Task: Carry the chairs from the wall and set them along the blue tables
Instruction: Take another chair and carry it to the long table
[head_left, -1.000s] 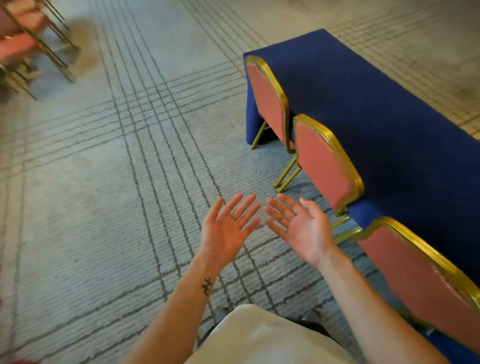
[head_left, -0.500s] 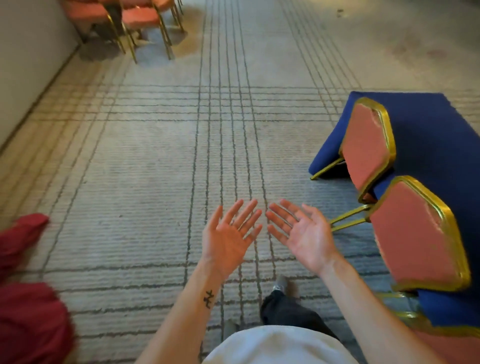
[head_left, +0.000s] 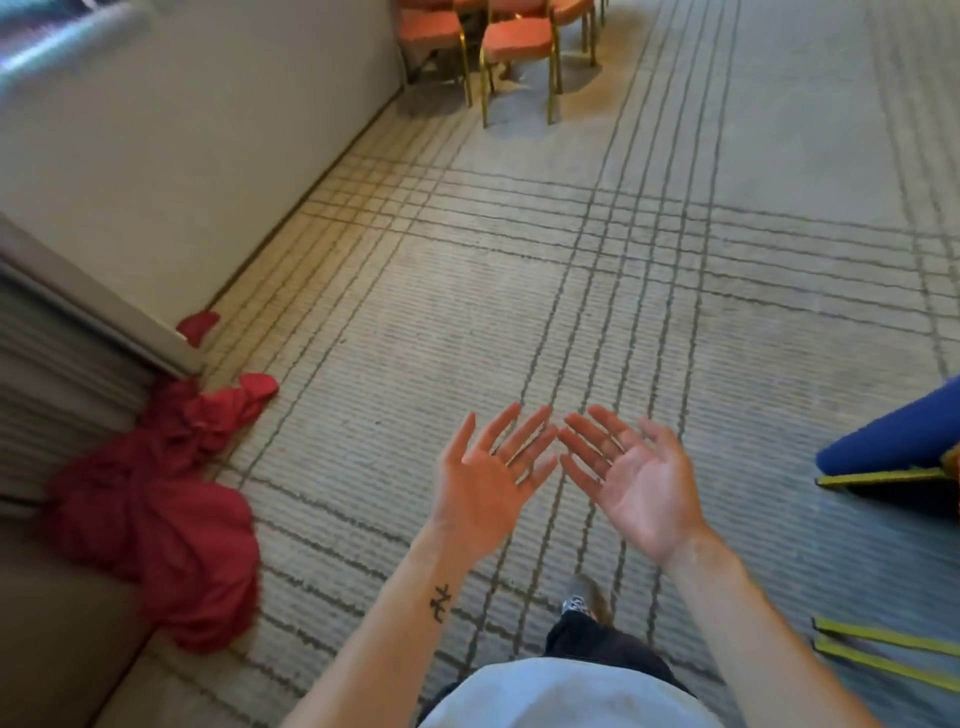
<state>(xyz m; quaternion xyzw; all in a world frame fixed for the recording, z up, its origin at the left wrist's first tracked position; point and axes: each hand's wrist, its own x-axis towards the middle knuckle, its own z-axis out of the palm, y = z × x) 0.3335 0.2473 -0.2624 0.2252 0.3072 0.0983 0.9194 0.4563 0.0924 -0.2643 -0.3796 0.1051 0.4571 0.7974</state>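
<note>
My left hand (head_left: 485, 480) and my right hand (head_left: 636, 480) are held out in front of me, palms up, fingers spread, holding nothing. Several chairs (head_left: 514, 44) with salmon-red seats and gold legs stand in a group by the wall at the top of the view, far ahead of my hands. A corner of a blue table (head_left: 893, 441) shows at the right edge, with gold chair legs (head_left: 883, 477) under it and more gold legs (head_left: 883, 649) lower down.
A beige wall (head_left: 182, 156) runs along the left. A crumpled red cloth (head_left: 171, 499) lies on the floor at its foot, beside a grey ribbed panel (head_left: 57, 384). Striped carpet (head_left: 519, 286) stretches between me and the chairs. My shoe (head_left: 579, 603) is below my hands.
The view has swung left, away from the blue table and its chairs, toward the wall. The chairs by the wall are now nearer and more central. My hands stay open, palms up.
</note>
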